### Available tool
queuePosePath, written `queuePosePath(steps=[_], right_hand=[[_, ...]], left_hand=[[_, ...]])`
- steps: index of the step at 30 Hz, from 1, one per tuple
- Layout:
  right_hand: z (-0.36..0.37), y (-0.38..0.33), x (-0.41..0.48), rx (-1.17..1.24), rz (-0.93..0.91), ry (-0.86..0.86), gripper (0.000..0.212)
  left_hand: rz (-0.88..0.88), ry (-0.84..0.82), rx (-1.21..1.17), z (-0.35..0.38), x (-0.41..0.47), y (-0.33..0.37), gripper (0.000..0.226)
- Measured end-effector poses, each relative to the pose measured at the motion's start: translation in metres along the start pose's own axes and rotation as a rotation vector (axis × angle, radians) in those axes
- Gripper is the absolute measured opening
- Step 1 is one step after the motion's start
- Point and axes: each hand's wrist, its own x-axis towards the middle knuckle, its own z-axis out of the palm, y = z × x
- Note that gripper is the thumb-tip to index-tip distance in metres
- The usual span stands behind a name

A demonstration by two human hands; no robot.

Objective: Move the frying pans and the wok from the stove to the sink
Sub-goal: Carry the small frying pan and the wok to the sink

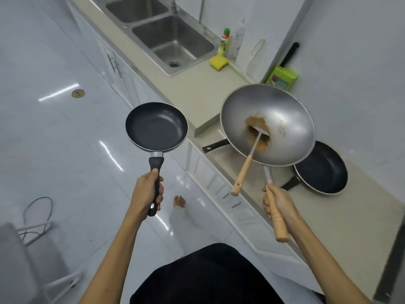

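My left hand grips the black handle of a small black frying pan, held level in the air over the floor. My right hand grips the wooden handle of a large grey wok, lifted above the counter. A metal spatula with a wooden handle lies in the wok on brown residue. A second black frying pan rests on the counter at the right. Another pan's black handle sticks out from under the wok. The steel double sink lies further along the counter.
A yellow sponge, a green soap bottle and a green box stand on the beige counter by the wall. White cabinets run below. A folding chair and a cable lie on the tiled floor at left.
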Motion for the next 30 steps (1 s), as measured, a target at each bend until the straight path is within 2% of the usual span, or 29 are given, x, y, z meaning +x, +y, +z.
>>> queuePosePath(steps=[19,30], right_hand=[[0.318,-0.288,0.209,-0.239,-0.008,-0.209,0.041],[0.558,-0.403,0.291,-0.257,-0.030,-0.203,0.047]], left_hand=[[-0.028,0.218,-0.131,-0.167,0.307,0.187,0.039],[-0.030,0.240,-0.127,-0.338,0.490,0.293,0.040]])
